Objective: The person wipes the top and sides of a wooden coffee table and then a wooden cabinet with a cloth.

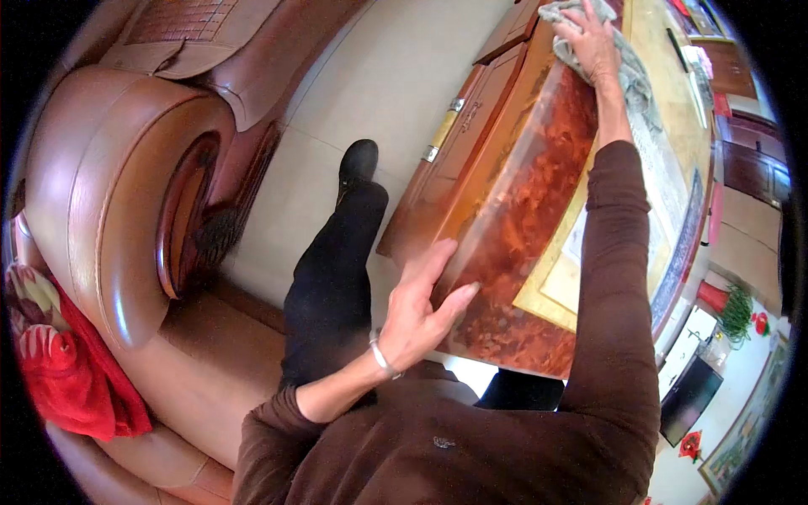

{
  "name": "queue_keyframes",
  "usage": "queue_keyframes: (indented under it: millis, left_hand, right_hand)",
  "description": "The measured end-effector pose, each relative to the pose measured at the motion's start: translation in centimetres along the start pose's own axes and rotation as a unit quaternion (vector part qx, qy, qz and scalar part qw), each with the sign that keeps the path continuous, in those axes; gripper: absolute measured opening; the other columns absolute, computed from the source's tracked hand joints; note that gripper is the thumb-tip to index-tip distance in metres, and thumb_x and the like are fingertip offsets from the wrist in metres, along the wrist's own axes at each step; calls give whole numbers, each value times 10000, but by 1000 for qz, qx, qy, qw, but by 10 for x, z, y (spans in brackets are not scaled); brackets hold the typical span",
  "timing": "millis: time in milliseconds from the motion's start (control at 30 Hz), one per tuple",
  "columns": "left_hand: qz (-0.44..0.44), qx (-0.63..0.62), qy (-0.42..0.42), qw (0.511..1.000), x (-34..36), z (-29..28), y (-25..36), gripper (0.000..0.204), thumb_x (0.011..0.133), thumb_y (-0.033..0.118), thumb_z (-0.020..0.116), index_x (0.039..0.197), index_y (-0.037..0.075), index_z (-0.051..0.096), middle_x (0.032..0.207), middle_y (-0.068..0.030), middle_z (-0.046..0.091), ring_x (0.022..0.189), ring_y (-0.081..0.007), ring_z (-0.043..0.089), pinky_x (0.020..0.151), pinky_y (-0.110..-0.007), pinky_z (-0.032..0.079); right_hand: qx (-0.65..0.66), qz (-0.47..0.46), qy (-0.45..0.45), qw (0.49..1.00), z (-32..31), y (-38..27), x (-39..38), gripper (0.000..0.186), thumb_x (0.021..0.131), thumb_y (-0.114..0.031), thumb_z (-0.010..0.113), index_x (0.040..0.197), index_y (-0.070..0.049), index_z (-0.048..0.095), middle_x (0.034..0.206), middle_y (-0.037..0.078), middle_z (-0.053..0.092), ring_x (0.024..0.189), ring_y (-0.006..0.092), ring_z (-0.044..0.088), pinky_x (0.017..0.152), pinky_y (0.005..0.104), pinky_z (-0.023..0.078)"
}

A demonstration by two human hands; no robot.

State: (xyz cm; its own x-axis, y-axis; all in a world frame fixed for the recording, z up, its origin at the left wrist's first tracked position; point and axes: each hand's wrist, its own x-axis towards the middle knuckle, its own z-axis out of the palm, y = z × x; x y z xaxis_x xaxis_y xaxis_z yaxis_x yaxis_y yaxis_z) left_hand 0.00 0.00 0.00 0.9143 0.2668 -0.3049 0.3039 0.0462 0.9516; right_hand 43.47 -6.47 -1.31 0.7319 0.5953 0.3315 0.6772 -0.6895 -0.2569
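Note:
My right hand (592, 49) reaches to the far part of the wooden table (526, 227), its fingers pressing into a grey cloth (633, 80). The cloth lies bunched along the table's left edge and trails back beside my wrist. Nearer to me, my left hand (418, 307) is open and holds nothing, with thumb and fingers apart. It is beside the near left corner of the tabletop; whether it touches the edge I cannot tell. A white bracelet (380, 357) circles that wrist. Glossy reddish-brown wood grain shows between the hands.
A yellow-bordered mat (547, 290) covers the table's middle. Drawers with a brass-coloured handle (443, 130) face the floor. A brown leather sofa (126, 194) stands at left with a red blanket (80, 383). My leg (332, 278) extends between sofa and table. A television (692, 401) and plant (735, 313) are at right.

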Motion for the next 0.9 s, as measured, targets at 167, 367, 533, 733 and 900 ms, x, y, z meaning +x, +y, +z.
queue_keyframes:
  millis: [167, 367, 533, 733, 900]
  left_hand:
    - [28, 74, 18, 997, -4, 0, -3, 574, 774, 179, 670, 1254, 1, 411, 1218, -197, 469, 1120, -307, 460, 949, -365, 370]
    - [77, 193, 44, 977, 7, 15, -5, 612, 748, 176, 677, 1235, -44, 377, 1169, -233, 475, 1042, -380, 471, 893, -406, 399]
    - [136, 241, 79, 958, 19, 20, -24, 567, 784, 177, 619, 1231, -66, 368, 1134, -247, 484, 1033, -383, 474, 893, -407, 397]
    - [170, 238, 100, 951, 42, 14, -47, 527, 813, 200, 575, 1221, -69, 380, 1094, -236, 499, 1008, -369, 478, 875, -398, 394]
    - [157, 191, 78, 966, 60, 7, -43, 400, 892, 225, 441, 1146, -85, 453, 1034, -241, 551, 983, -362, 511, 873, -382, 393]
  right_hand:
    - [29, -11, -120, 992, -30, -35, 25, 476, 756, -354, 597, 1136, -70, 552, 1262, 178, 446, 1190, 340, 377, 975, 420, 313]
    - [-153, 107, -27, 982, 14, 31, 17, 615, 795, -554, 422, 1332, -256, 389, 1452, 107, 199, 1278, 396, 247, 988, 577, 243]
    - [-287, 7, 9, 958, 16, 29, -59, 504, 828, -429, 488, 1247, -149, 481, 1345, 151, 358, 1189, 406, 363, 985, 511, 297]
    - [-185, 125, -55, 973, -29, -87, -181, 530, 772, -433, 519, 1242, -191, 491, 1383, 128, 310, 1260, 384, 258, 948, 586, 274]
    - [-139, 93, 25, 986, -44, -144, -282, 480, 704, -371, 604, 1130, -153, 566, 1318, 130, 355, 1198, 381, 304, 860, 538, 324]
